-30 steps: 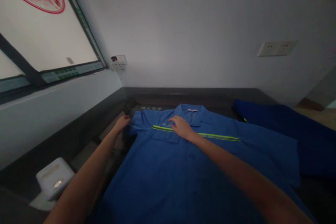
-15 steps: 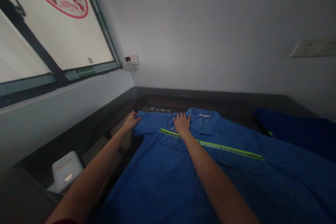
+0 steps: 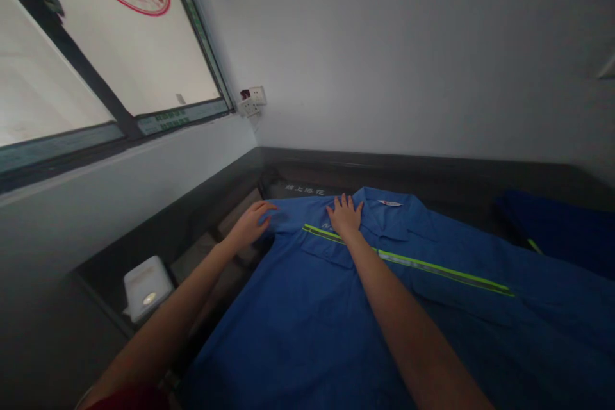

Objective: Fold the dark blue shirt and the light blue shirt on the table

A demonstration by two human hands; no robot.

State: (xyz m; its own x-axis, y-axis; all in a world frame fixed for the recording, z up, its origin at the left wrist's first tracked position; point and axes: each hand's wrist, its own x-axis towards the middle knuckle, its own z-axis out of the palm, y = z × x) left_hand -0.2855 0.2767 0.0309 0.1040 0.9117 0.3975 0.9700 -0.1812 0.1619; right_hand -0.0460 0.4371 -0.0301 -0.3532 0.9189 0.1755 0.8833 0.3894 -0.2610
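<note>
A blue short-sleeved work shirt (image 3: 288,314) with a collar and a yellow-green reflective stripe lies spread out, front side up. My right hand (image 3: 346,218) rests flat on its chest beside the collar, fingers spread. At the end of the left sleeve (image 3: 293,213) is my left hand (image 3: 252,224), its fingers bent and the thumb apart from them. The fingertips touch or hover just over the sleeve edge; which of these, I cannot tell.
Dark blue folded cloth (image 3: 562,224) lies to the right. A white box-shaped object (image 3: 148,288) sits on the dark ledge at left. Pale lettering (image 3: 304,190) shows on a dark surface behind the shirt. A window (image 3: 158,64) and wall sockets (image 3: 254,99) are beyond.
The view has shifted, so everything sits further right and slightly higher. My left hand's fingers have loosened from the sleeve end they pinched. My right hand stays on the chest.
</note>
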